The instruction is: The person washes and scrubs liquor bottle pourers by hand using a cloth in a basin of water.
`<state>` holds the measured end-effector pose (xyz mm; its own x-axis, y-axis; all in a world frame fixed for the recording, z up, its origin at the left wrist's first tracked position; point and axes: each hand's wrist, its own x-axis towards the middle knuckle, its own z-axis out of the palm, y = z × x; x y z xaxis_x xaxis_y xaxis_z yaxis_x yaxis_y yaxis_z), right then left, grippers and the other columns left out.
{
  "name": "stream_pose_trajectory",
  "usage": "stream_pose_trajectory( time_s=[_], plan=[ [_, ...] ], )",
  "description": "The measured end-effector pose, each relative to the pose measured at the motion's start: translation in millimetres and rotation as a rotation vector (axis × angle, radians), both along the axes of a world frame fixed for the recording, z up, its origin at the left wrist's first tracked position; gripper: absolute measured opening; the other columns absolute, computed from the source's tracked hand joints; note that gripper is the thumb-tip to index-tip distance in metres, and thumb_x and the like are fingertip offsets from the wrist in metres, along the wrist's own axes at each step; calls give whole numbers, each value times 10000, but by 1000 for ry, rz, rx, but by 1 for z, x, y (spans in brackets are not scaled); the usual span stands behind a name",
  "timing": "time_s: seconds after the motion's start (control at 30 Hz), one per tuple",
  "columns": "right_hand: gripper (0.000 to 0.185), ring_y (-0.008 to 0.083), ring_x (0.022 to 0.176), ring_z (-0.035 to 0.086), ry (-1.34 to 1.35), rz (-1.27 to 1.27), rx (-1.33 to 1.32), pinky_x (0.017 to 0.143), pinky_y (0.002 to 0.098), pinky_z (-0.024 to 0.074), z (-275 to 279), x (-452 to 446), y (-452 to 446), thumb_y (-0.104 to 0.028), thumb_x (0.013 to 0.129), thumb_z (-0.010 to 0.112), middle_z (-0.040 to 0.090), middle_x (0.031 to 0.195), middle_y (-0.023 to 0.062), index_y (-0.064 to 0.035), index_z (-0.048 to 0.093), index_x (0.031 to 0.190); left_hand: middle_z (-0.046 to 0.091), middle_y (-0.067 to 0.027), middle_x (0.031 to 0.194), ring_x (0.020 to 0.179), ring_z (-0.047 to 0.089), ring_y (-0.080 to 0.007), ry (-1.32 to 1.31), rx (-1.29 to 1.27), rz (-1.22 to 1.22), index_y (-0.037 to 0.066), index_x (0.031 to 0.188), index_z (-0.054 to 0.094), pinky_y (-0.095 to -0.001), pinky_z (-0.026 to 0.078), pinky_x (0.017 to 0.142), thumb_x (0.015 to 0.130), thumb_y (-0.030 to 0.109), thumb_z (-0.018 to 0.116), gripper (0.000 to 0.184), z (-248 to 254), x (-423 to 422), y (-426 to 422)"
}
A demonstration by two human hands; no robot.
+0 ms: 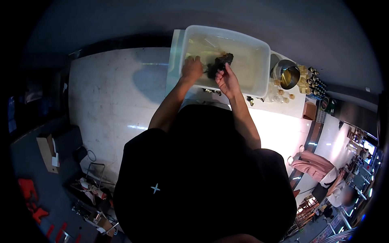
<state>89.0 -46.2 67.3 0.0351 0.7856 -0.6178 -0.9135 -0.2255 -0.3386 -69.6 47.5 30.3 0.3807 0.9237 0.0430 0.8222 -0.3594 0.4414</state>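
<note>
A white plastic tub [265, 77] of cloudy yellowish water stands in front of me. My right hand [228, 84] is over its near side, thumb and fingers closed on a dark, wet, ragged clump [222, 61] whose kind I cannot make out. Inside the tub's left part is my left hand [193, 68], its fingers bent and closed; whatever they hold is hidden. A few thin pale pieces [210, 42] show in the water near the far wall.
Right of the tub are a metal pot [289, 74] with yellowish contents, several small clear glass pieces [280, 97], and rows of dark-topped bottles [314, 83]. Small dark pieces [250, 100] lie by the tub's near edge. At far right sits a person in pink trousers [314, 164].
</note>
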Motion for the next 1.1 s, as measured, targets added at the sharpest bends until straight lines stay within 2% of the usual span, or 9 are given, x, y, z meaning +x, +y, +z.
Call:
stream_pose_trajectory(
  time_s=[0.1, 0.23, 0.37, 0.47, 0.57, 0.6, 0.8, 0.93, 1.1],
  plan=[
    [85, 190, 797, 668, -166, -50, 33, 756, 291, 570, -4, 0, -5, -166, 967, 634, 659, 900, 66, -110, 571, 961, 660, -167, 1005, 913, 649, -360, -269, 195, -62, 18, 1193, 611, -432, 518, 842, 926, 183, 634, 315, 28, 5, -10],
    [89, 176, 843, 681, -525, 6, 140, 776, 291, 572, -13, -9, 0, -66, 945, 639, 689, 917, 72, -73, 604, 1026, 658, -59, 1010, 950, 637, -143, -1090, -1144, -37, 3, 1210, 622, -301, 533, 853, 982, 339, 633, 406, 24, 15, -21],
    [161, 98, 773, 638, -702, 118, 197, 711, 232, 532, -25, -8, 6, -51, 943, 647, 698, 905, 40, -20, 658, 1101, 662, -52, 999, 938, 651, -139, -1122, -1184, 199, 24, 1136, 636, -287, 548, 819, 975, 305, 648, 324, 31, 15, -26],
    [292, 188, 903, 662, -982, 327, 145, 819, 311, 545, -21, 1, 10, -88, 864, 713, 696, 1039, 97, -58, 686, 1153, 663, -38, 972, 880, 655, -140, -1187, -1064, 316, 38, 1095, 639, -287, 548, 813, 966, 324, 661, 315, 18, 16, -26],
    [515, 340, 1140, 585, -2004, 436, 144, 994, 413, 479, -18, 19, 13, -119, 760, 740, 607, 1270, 176, -131, 650, 1267, 679, -94, 962, 871, 668, -212, -658, -575, -1, 30, 1102, 632, -360, 543, 782, 936, 295, 668, 315, 1, 10, -19],
    [562, 372, 1196, 527, -2042, 523, 183, 1028, 438, 445, -24, 26, 15, -131, 738, 737, 551, 1330, 186, -157, 634, 1290, 682, -110, 967, 875, 670, -229, -409, -375, -125, 26, 1105, 629, -376, 540, 779, 929, 287, 666, 316, -3, 8, -18],
    [598, 412, 1357, 362, -2054, 1216, 50, 1099, 519, 368, -32, 50, 17, -236, 732, 709, 417, 1440, 180, -198, 591, 1317, 674, -168, 970, 877, 661, -284, -524, -352, -166, 24, 1120, 627, -404, 523, 813, 925, 292, 645, 332, 8, 18, -30],
    [585, 428, 1252, 501, -1970, 1528, -38, 1019, 486, 467, -95, 67, 20, -260, 783, 674, 541, 1296, 199, -188, 544, 1350, 676, -167, 951, 858, 663, -300, -407, -343, -89, 32, 1085, 639, -422, 525, 780, 904, 295, 662, 320, 28, 22, -35],
    [544, 424, 1016, 657, -1425, 1051, -162, 847, 462, 573, -70, 82, 11, -181, 802, 609, 673, 1073, 206, -129, 528, 1337, 666, -175, 882, 797, 642, -334, -395, -123, -158, 32, 1011, 652, -434, 511, 736, 902, 265, 644, 257, 50, 25, -38]
  ],
)
